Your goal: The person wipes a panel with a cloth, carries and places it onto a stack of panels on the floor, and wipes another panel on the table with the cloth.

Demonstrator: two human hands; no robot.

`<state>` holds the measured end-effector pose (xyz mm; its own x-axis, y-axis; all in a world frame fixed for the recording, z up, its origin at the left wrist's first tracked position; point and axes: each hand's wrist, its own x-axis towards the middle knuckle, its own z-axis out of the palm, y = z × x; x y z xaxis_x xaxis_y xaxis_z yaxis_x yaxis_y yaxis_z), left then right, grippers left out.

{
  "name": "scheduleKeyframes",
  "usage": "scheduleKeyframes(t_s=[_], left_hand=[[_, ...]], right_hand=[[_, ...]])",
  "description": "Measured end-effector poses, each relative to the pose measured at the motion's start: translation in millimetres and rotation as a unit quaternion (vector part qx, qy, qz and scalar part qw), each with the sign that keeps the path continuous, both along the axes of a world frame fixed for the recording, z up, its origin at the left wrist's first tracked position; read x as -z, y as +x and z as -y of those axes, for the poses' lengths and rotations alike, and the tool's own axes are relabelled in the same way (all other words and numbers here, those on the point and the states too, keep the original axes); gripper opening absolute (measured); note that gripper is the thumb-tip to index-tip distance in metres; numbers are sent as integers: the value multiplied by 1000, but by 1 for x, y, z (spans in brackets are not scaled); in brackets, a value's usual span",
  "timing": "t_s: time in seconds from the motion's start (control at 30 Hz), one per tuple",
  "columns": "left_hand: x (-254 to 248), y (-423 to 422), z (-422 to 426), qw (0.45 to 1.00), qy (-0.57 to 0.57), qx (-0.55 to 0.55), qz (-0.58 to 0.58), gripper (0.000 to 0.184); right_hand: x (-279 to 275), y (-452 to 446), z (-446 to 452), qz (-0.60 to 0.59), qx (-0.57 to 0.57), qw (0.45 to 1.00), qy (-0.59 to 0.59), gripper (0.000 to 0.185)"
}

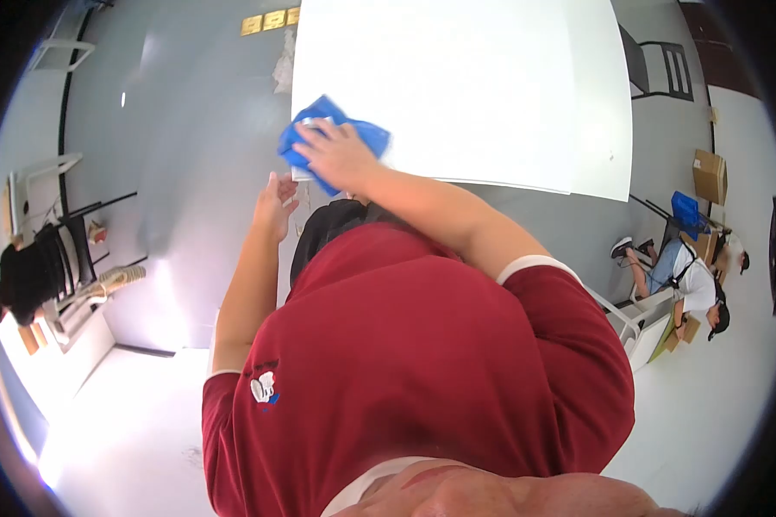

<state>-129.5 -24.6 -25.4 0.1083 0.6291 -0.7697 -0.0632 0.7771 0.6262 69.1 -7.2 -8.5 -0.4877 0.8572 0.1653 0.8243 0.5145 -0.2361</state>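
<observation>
Nearest you is your dark red shirt (422,345) with white-edged sleeves. Your left hand (276,205) hangs bare just beside the table's near left corner, fingers apart. Your right hand (341,157) lies over a crumpled bright-blue cloth (364,134) at that corner, fingers slightly spread on top; you cannot tell whether they grip it. The cloth overhangs the left edge of the smooth white rectangular table (466,95). Beyond, small gold squares (274,20) and a dark slatted chair (664,69) stand out against grey floor.
</observation>
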Motion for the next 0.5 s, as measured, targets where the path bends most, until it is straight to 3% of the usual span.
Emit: scheduleKeyframes(t_s=[0.1, 0.23, 0.37, 0.5], left_hand=[[0, -3, 1, 1000, -3, 4, -14, 56], [2, -2, -2, 1000, -5, 3, -17, 56], [2, 4, -4, 999, -14, 14, -37, 49], [-2, 9, -3, 997, 10, 44, -68, 41]], right_hand=[[-19, -6, 1, -47, 8, 999, -4, 42], [-13, -5, -4, -27, -26, 998, -46, 42], [6, -7, -11, 13, -28, 1000, -5, 41], [-5, 11, -55, 4, 100, 995, -20, 43]])
